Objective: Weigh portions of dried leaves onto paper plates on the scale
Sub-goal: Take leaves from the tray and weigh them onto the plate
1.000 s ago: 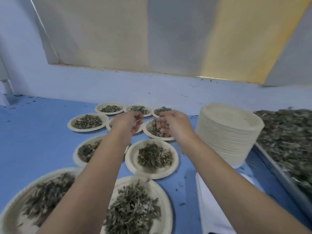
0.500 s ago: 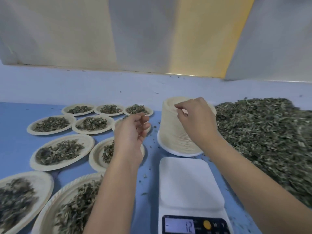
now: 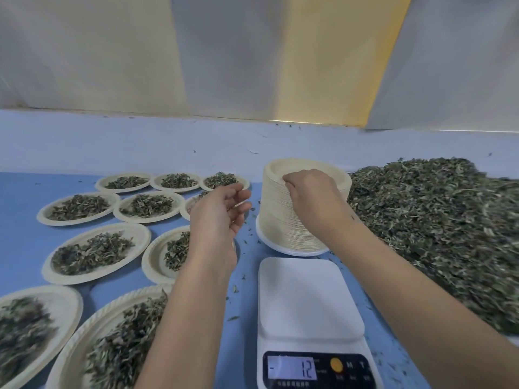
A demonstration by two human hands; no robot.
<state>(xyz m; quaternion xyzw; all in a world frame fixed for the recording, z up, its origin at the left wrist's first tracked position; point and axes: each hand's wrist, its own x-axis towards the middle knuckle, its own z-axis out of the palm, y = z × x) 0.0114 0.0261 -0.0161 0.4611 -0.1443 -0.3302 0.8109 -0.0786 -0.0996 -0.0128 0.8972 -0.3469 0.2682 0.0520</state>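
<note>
A tall stack of cream paper plates (image 3: pixel 283 220) stands behind a white digital scale (image 3: pixel 309 299) whose bare platform shows -12 on the display. My right hand (image 3: pixel 311 197) rests on the stack's near top edge, fingers curled over the rim of the top plate. My left hand (image 3: pixel 219 217) hovers in the air left of the stack, fingers loosely bent, holding nothing. A big heap of dried leaves (image 3: pixel 438 228) lies to the right.
Several paper plates filled with dried leaves (image 3: pixel 95 251) cover the blue table (image 3: pixel 19 237) on the left, reaching down to the near edge. Loose leaf bits are scattered around the scale. A pale wall runs along the back.
The view swung right from the filled plates to the scale and stack. My right hand went to the stack and settled on its top rim; my left hand drew back from the plates.
</note>
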